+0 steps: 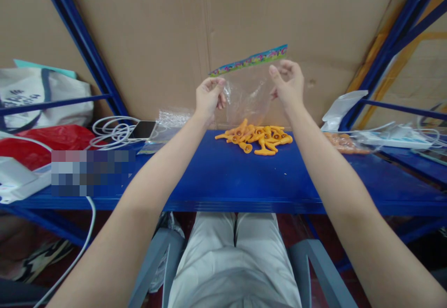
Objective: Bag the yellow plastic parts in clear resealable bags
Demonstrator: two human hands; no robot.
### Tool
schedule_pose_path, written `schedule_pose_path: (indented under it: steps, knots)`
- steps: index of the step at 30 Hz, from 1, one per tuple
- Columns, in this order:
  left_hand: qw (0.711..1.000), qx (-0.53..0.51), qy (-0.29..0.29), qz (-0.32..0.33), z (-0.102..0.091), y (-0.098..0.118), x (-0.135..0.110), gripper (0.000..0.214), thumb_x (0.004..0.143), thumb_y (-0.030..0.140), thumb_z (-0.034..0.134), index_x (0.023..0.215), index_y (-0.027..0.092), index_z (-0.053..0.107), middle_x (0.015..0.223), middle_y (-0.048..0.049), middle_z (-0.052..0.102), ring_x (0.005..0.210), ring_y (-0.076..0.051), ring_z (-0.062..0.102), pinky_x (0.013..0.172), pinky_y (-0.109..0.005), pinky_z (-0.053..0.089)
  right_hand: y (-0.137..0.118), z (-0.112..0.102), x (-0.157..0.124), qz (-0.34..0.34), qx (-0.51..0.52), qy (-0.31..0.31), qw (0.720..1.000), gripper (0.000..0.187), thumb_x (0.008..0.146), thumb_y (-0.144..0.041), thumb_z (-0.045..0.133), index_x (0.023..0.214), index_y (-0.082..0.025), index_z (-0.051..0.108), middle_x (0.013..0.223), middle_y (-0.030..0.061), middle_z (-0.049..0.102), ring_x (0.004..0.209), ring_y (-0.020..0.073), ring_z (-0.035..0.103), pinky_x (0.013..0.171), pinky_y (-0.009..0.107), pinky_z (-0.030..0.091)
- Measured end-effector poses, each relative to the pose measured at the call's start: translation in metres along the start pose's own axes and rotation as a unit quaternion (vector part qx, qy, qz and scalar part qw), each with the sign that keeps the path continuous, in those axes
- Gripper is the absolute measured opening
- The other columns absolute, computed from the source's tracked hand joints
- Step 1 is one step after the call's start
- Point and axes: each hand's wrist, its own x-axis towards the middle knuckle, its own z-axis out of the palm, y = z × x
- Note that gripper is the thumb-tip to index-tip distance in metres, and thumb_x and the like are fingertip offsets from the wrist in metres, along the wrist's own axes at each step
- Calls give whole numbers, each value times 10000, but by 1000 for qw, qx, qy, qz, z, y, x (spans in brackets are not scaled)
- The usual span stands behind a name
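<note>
Both my hands hold up a clear plastic bag (248, 95) with a colourful printed strip along its top edge, above the blue shelf (223, 173). My left hand (208, 97) pinches the bag's left edge with closed fingers. My right hand (288, 85) grips its right edge, fingers curled. Under the bag, a pile of several small orange plastic pieces (256, 138) lies on the shelf surface near the back.
A phone (142, 130) and coiled white cable (111, 131) lie at the left, beside a red bag (52, 141) and a white tote (38, 96). More clear bags (171, 119) sit behind. White packets and cables (384, 137) lie at the right. Cardboard lines the back.
</note>
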Motion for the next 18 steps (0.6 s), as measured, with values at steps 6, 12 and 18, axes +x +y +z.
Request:
schedule_pose_path:
  steps: [6,12,18]
  knots:
    - [999,-30,5,32,-3,7,-8,346,873,541,649,968,214,590,523,58,544,448,-78,570,406,-144,364,4,1,-43,77,78,2,994,411,717,-584,763,815,-207,631,843,22,711,629,135,668,497,243,525]
    - [998,-57,-7,40,-3,13,-30,342,843,536,683,916,221,572,641,20,633,575,-111,653,452,-156,430,9,1,-64,66,95,58,992,409,694,-592,771,802,-217,645,801,5,703,686,141,708,541,221,547]
    - [990,-99,-54,-81,-14,3,-52,442,917,620,454,808,213,585,637,3,635,610,-160,682,465,-217,479,15,-1,-77,42,120,115,985,256,834,-441,660,737,-204,643,800,10,699,867,167,710,805,314,569]
